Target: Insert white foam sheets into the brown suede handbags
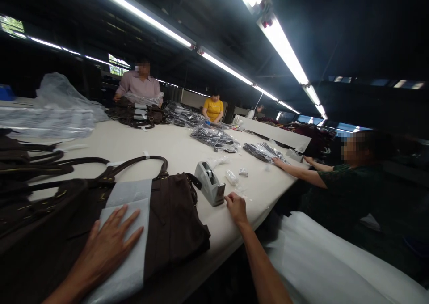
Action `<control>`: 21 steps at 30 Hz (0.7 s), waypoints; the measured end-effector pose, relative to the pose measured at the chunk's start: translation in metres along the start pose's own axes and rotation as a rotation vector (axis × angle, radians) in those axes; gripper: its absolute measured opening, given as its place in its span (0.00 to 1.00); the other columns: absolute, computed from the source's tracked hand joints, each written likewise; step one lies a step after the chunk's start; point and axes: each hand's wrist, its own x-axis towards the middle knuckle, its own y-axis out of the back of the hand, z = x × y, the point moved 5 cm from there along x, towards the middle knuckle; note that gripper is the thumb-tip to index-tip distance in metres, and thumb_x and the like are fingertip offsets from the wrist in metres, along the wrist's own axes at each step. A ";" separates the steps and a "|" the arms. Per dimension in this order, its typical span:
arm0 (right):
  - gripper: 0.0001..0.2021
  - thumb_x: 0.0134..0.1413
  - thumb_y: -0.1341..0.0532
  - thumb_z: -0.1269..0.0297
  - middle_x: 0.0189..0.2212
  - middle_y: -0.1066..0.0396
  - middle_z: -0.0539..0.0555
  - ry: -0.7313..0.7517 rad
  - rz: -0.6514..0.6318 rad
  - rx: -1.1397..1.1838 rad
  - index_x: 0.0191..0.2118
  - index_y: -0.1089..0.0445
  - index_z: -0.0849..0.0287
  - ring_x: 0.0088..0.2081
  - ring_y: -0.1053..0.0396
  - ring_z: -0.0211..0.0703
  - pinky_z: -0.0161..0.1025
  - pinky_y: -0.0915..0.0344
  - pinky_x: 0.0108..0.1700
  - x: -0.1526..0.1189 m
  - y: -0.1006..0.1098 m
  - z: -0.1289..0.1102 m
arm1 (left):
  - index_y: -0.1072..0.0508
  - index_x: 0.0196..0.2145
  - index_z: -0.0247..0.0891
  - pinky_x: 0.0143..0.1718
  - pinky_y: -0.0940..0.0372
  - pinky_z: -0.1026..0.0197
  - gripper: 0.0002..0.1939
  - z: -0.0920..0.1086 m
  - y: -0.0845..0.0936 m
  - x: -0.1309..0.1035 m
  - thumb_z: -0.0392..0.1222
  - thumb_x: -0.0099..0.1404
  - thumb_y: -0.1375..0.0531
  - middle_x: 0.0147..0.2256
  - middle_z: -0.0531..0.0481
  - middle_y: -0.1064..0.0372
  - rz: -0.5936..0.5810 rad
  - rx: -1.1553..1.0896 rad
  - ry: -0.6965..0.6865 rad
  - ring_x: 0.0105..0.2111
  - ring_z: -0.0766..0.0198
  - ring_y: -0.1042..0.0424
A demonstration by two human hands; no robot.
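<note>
A dark brown handbag (177, 214) lies on the near part of the table, its handles stretching away from me. Across its front runs a strip of white tissue paper (132, 192). My left hand (114, 234) rests flat on that paper, fingers spread. Just right of the bag stands a grey tape dispenser (209, 185). At its front cutting end my right hand (236, 207) is closed in a pinch on the end of the tape, which barely shows between the fingertips.
More brown bags (36, 205) lie at left. Bagged goods in clear plastic (214, 138) and tape scraps (231, 176) lie on the white table (161, 138). A co-worker's hand (279, 162) touches a wrapped bundle at right. White sheets (318, 259) hang at lower right.
</note>
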 end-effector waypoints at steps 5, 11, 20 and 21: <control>0.16 0.50 0.39 0.51 0.17 0.33 0.51 -0.067 0.072 0.081 0.20 0.34 0.57 0.21 0.38 0.41 0.39 0.39 0.30 -0.010 0.010 -0.003 | 0.37 0.63 0.42 0.65 0.56 0.36 0.30 0.004 0.004 0.001 0.53 0.67 0.56 0.68 0.39 0.52 -0.047 0.012 0.042 0.68 0.47 0.53; 0.18 0.38 0.28 0.52 0.18 0.32 0.49 -0.245 -0.140 0.707 0.28 0.25 0.62 0.21 0.38 0.34 0.38 0.33 0.32 -0.051 -0.019 -0.080 | 0.39 0.63 0.40 0.65 0.59 0.35 0.30 0.016 0.022 -0.002 0.51 0.67 0.53 0.68 0.37 0.54 -0.091 -0.047 0.082 0.68 0.46 0.55; 0.13 0.39 0.28 0.59 0.19 0.29 0.50 -0.295 -0.426 0.813 0.27 0.25 0.64 0.19 0.36 0.32 0.33 0.33 0.26 -0.082 -0.133 -0.180 | 0.41 0.65 0.40 0.66 0.63 0.37 0.31 0.017 0.033 -0.006 0.53 0.68 0.51 0.69 0.37 0.59 -0.164 -0.180 0.049 0.69 0.47 0.59; 0.12 0.39 0.28 0.61 0.19 0.28 0.50 -0.327 -0.440 0.818 0.27 0.26 0.64 0.19 0.36 0.32 0.33 0.32 0.26 -0.084 -0.149 -0.183 | 0.42 0.65 0.41 0.66 0.63 0.38 0.31 0.016 0.034 -0.007 0.54 0.68 0.51 0.69 0.38 0.59 -0.165 -0.188 0.039 0.69 0.48 0.59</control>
